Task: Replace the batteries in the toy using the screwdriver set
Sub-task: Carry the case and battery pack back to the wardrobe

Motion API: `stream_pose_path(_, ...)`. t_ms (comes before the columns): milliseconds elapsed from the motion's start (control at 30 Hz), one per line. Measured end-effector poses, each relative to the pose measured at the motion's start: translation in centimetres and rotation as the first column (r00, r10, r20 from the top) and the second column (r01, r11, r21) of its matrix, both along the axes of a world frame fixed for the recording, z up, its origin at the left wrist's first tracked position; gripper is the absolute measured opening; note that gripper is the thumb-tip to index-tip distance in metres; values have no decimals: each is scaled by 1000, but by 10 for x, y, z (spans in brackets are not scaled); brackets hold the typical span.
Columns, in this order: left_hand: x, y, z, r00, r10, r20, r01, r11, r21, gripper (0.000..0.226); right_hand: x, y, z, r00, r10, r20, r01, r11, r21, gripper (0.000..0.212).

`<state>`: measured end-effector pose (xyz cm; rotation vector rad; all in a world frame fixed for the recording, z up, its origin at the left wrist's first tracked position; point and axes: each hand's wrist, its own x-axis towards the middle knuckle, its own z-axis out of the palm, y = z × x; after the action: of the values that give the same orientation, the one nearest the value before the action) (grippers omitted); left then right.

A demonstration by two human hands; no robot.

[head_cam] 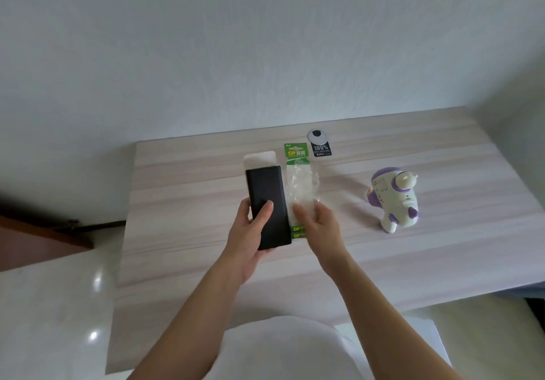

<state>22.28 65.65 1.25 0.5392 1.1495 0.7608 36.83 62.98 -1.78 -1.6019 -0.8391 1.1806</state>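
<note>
My left hand [250,232] grips a long black box [265,199], the screwdriver set, lifted over the table with its white end flap open at the far end. My right hand [317,226] rests its fingers on the near end of a clear blister pack of batteries [300,188] with green card ends, lying flat just right of the box. The white and purple toy [393,199] stands upright on the table to the right, well apart from both hands.
The pale wood table [191,202] stands against a white wall. A round grey cable cap [317,137] and a small black tag [321,150] lie near the back edge. The floor and a dark wooden piece [44,232] show at left.
</note>
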Motion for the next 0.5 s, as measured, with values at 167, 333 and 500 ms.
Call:
stream_pose_path(167,-14,3,1,999,-26,-22,27,999,41,24,-16,-1,9,988,0,156,5,1000,-27,17)
stream_pose_path(333,-35,-2,-5,998,22,-52,-18,997,78,29,-32,-10,11,1000,-12,5,12,1000,24,18)
stream_pose_path(500,-59,-25,-7,980,159,-121,-147,984,101,22,-43,-12,14,993,106,-48,-102,992,73,14)
